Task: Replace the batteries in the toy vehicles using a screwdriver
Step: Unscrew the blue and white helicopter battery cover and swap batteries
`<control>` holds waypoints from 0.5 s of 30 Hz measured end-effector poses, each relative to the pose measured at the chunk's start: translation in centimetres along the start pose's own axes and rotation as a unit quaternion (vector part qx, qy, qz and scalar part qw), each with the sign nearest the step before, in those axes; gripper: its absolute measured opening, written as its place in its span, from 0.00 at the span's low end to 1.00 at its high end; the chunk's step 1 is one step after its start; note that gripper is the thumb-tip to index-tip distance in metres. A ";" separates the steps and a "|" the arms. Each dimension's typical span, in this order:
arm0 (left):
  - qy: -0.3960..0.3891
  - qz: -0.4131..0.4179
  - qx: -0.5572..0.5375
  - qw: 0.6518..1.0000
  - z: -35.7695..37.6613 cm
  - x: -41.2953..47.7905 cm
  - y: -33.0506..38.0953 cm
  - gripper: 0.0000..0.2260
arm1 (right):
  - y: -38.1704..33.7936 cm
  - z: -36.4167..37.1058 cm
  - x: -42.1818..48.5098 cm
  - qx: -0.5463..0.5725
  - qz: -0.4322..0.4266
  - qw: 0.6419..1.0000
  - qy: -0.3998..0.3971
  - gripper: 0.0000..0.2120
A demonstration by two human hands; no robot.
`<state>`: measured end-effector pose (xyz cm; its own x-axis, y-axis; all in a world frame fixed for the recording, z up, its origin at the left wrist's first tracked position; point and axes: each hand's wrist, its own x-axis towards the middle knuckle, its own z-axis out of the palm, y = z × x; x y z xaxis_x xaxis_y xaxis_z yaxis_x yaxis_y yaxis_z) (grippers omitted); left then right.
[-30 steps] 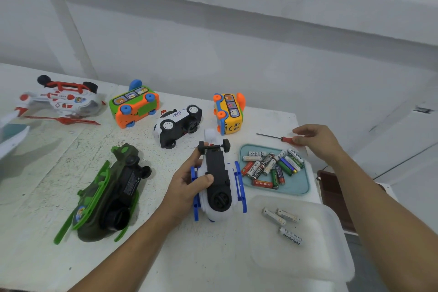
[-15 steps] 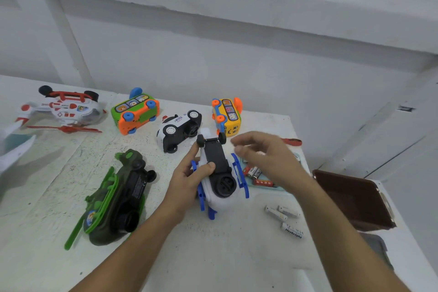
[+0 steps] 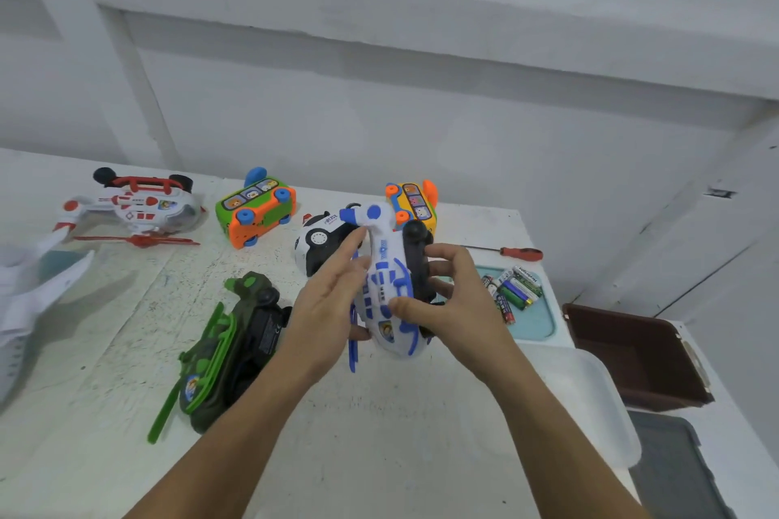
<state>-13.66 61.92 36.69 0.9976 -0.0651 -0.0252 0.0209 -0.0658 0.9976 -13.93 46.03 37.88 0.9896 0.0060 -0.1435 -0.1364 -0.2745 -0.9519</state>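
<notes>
Centre taken: white-and-blue toy helicopter [image 3: 385, 287] gripped between left hand [image 3: 333, 308] and right hand [image 3: 453, 303]. Bare tabletop [image 3: 379, 434] open between the forearms, toward the near edge. Left blocked by camouflage toy helicopter [image 3: 236, 346]. Back row crowded: green-orange bus [image 3: 257, 211], police car [image 3: 316, 242], yellow bus [image 3: 415, 202]. Right side: battery tray [image 3: 543, 324] and clear plastic container [image 3: 598, 392] line the edge; screwdriver [image 3: 514, 252] behind the tray, bare table around it.
</notes>
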 end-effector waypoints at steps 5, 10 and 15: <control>0.023 0.149 0.127 0.980 -0.5 -1.0 -0.3 0.29 | 0.2 -0.7 0.4 0.156 0.028 0.987 0.005 0.27; 0.118 0.225 0.196 0.947 -1.2 -0.8 -0.1 0.33 | 1.2 -0.7 0.8 0.277 0.059 0.959 -0.009 0.24; 0.064 -0.006 0.069 0.996 -2.4 -0.4 0.3 0.33 | 2.1 -0.2 0.9 0.398 0.066 0.914 -0.049 0.28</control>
<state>-13.87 64.32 37.15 0.9978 0.0638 -0.0207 0.0332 -0.2028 0.9786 -13.36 45.29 35.82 0.9587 0.1203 -0.2578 -0.2826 0.5068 -0.8144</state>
